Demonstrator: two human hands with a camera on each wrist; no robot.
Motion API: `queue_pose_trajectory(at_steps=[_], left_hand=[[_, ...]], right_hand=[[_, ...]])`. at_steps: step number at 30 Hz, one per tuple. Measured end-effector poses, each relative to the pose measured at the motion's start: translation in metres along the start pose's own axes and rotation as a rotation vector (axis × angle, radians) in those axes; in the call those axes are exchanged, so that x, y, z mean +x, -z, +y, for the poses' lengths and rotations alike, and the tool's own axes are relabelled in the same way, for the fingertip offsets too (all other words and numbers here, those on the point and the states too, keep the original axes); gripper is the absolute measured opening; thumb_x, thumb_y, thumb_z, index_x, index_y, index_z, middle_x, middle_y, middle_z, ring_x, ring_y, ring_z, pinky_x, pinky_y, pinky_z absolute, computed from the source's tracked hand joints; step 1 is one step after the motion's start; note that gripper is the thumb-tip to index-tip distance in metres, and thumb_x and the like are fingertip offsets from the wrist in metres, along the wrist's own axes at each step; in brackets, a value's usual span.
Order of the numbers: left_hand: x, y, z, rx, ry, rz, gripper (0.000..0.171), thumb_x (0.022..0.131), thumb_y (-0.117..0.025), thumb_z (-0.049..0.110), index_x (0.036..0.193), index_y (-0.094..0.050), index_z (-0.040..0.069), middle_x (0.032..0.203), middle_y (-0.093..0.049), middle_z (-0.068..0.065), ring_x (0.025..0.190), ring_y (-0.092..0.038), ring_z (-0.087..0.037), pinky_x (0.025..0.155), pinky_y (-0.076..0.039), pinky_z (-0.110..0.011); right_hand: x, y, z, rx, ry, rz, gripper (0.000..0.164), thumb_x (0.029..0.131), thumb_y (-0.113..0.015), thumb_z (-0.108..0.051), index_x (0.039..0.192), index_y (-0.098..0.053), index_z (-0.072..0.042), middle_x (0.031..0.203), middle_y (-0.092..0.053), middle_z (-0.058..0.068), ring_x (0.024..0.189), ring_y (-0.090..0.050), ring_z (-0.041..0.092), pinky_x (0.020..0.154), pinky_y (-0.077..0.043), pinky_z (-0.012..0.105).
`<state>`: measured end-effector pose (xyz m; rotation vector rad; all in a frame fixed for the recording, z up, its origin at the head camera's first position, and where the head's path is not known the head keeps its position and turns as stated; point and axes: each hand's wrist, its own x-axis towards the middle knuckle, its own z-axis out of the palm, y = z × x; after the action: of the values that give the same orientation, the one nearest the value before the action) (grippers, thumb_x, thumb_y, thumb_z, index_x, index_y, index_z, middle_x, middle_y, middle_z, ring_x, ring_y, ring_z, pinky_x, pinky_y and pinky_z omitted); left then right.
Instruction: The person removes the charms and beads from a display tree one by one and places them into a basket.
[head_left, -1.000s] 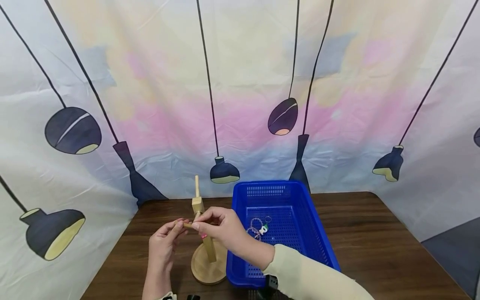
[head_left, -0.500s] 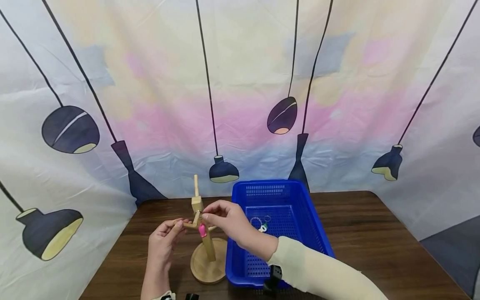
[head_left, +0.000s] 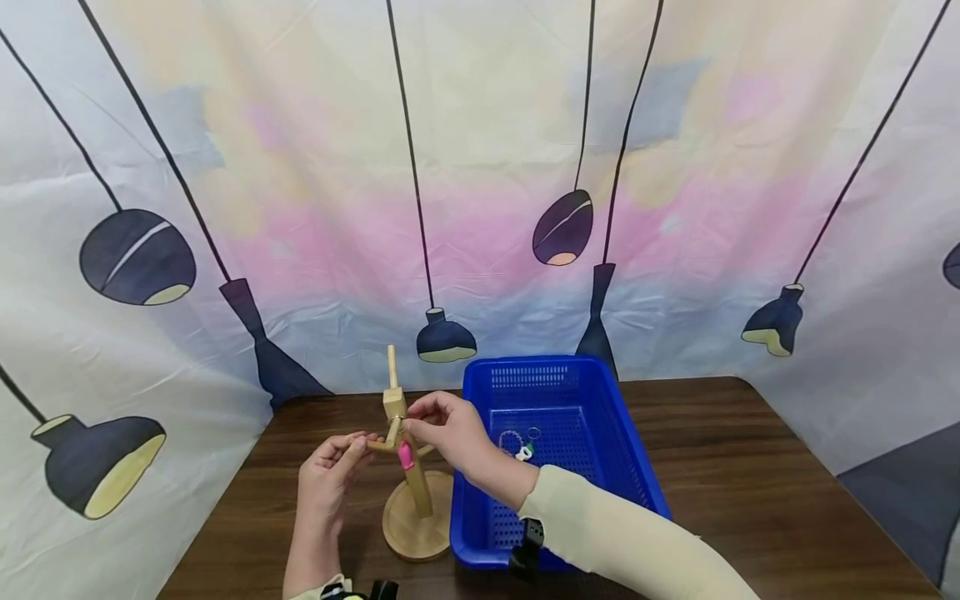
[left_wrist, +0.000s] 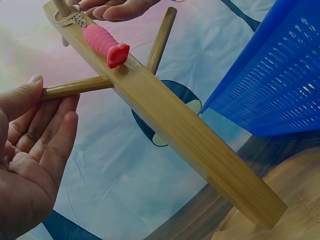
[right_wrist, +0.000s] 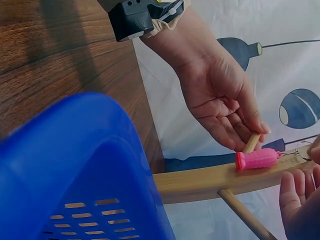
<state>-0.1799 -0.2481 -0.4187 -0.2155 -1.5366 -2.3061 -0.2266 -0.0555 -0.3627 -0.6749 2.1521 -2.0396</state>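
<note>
A wooden peg stand (head_left: 417, 492) stands on its round base, pegs jutting from the post. My left hand (head_left: 324, 479) pinches the end of one peg (left_wrist: 75, 87) between thumb and fingers. From another peg, near the top, a pink keychain (left_wrist: 102, 42) hangs by its metal ring (right_wrist: 302, 151) against the post. My right hand (head_left: 453, 433) holds that ring with thumb and forefinger, at the peg; the exact contact is partly hidden. In the right wrist view, only some of the right hand's fingers (right_wrist: 295, 197) show at the edge.
Right of the stand, close to its base, is a blue perforated basket (head_left: 645, 475). Inside it lie a beaded keychain (head_left: 512, 440) with a white and green charm and a ring. The brown table (head_left: 750, 467) ends at a printed curtain (head_left: 510, 167).
My right hand has drawn back slightly from over the peg near the left hand to the ring, leaving the pink keychain hanging in view. My left hand keeps its pinch on the peg.
</note>
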Motion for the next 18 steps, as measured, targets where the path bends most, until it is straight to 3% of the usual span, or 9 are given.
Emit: queue_pose_trajectory(at_steps=[11, 18], left_hand=[[0.0012, -0.0025, 0.0005, 0.001, 0.005, 0.011, 0.031, 0.101, -0.058, -0.004, 0.091, -0.077, 0.018, 0.091, -0.081, 0.006, 0.088, -0.078, -0.005, 0.078, -0.063, -0.015], [0.0014, -0.0028, -0.0004, 0.017, 0.010, 0.021, 0.030, 0.101, -0.058, -0.004, 0.091, -0.076, 0.017, 0.091, -0.081, 0.006, 0.088, -0.078, -0.006, 0.077, -0.063, -0.015]], right_hand=[[0.0001, -0.0009, 0.0000, -0.053, 0.070, 0.038, 0.014, 0.092, -0.073, -0.008, 0.099, -0.072, 0.004, 0.099, -0.072, 0.026, 0.074, -0.057, 0.003, 0.066, -0.050, 0.015], [-0.0018, 0.0009, -0.0005, -0.065, 0.067, 0.032, 0.015, 0.092, -0.073, -0.010, 0.099, -0.073, 0.003, 0.099, -0.074, 0.024, 0.075, -0.059, 0.001, 0.066, -0.052, 0.015]])
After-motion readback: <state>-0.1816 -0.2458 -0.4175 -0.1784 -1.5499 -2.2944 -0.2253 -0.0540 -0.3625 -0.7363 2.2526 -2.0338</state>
